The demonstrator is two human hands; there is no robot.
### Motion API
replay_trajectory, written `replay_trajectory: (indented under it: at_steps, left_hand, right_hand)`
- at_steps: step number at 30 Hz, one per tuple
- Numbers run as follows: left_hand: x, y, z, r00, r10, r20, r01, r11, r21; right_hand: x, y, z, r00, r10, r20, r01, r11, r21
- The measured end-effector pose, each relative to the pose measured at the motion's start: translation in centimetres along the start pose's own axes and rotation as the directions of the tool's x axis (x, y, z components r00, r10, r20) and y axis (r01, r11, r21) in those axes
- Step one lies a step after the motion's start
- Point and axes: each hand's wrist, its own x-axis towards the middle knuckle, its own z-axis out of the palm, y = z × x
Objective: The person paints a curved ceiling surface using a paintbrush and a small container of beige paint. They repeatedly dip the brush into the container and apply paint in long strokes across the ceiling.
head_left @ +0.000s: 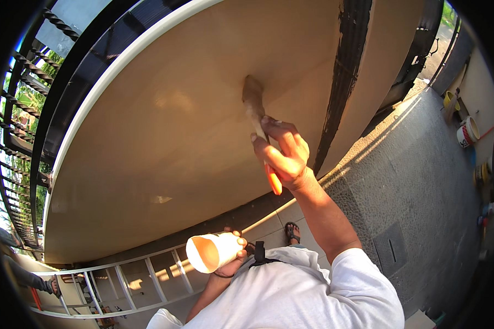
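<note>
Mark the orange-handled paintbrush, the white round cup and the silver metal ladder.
Orange-handled paintbrush (254, 111), head view: neck below the bristles.
White round cup (225, 247), head view: outer wall.
Silver metal ladder (125, 287), head view: a middle rung.

Panel (148, 142): broad, tan, smooth, with a dull gloss and a few paler patches.

Brush (253, 104): I hold it by the handle, slanted, bristle end up and away from me, seemingly against the panel's upper right part. Handle pale toward the bristles, orange at the butt.

Cup (217, 252): white outside, orange-tan within, held tilted near the panel's lower edge, mouth toward the panel's left side. Fill level: cannot tell.
</note>
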Motion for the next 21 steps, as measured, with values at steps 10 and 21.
replay_trajectory:
  at_steps: [10,21]
  left_hand:
    - [1.4,-0.6,0.9,0.998,-0.055,0.016,0.055,0.998,-0.035]
    - [1.3,-0.8,0.9,0.998,-0.066,0.025,0.067,0.997,-0.041]
  right_hand:
    - [-0.3,7.5,-1.6,0.969,0.102,-0.223,-0.161,0.95,-0.268]
    - [-1.6,9.8,-3.3,0.946,0.181,-0.27,-0.257,0.926,-0.278]
